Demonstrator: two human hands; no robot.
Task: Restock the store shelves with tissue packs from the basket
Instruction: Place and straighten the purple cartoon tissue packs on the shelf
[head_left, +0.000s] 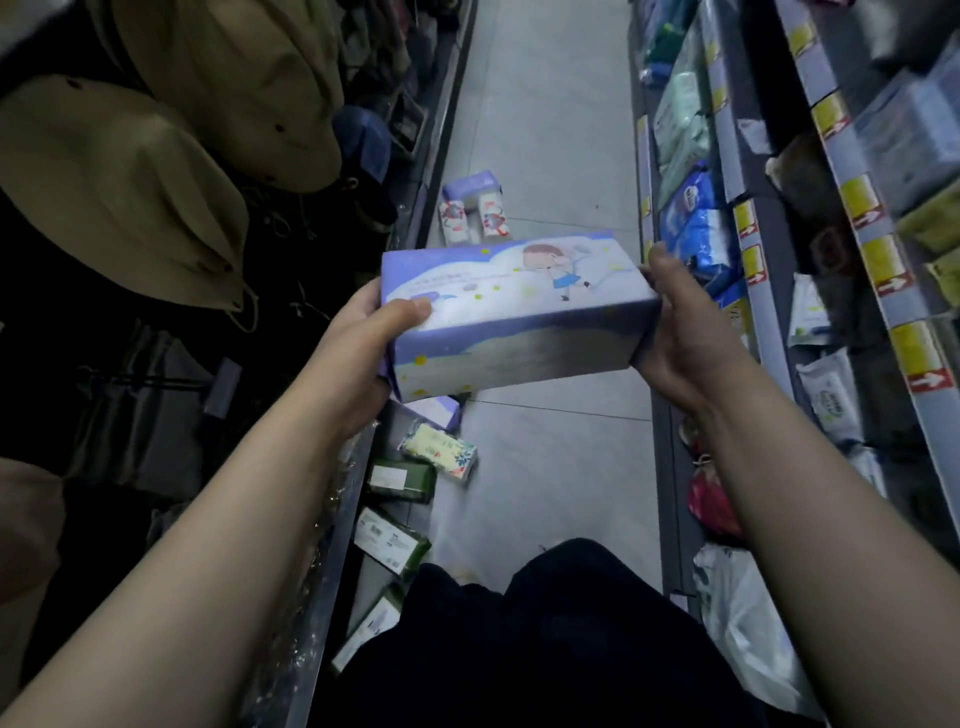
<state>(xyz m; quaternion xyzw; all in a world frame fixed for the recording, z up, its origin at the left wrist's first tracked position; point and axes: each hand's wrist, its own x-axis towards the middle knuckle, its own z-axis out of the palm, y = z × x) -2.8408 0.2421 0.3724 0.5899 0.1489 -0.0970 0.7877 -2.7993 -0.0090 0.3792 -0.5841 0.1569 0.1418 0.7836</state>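
A purple and white tissue pack (514, 312) with a cartoon child printed on it hangs in the air over the aisle floor. My left hand (363, 338) grips its left end, thumb on top. My right hand (675, 332) grips its right end. More tissue packs lie on the floor: a purple and white cluster (470, 208) farther up the aisle, a floral pack (439, 449) and several green packs (400, 480) along the left shelf base. No basket is in view.
Shelves with yellow price tags (883, 260) and wrapped paper goods line the right side. Khaki hats (130, 182) and dark goods hang on the left. A white plastic bag (748, 623) and a red item (714, 501) sit at the right shelf's foot. My dark-clad legs fill the bottom.
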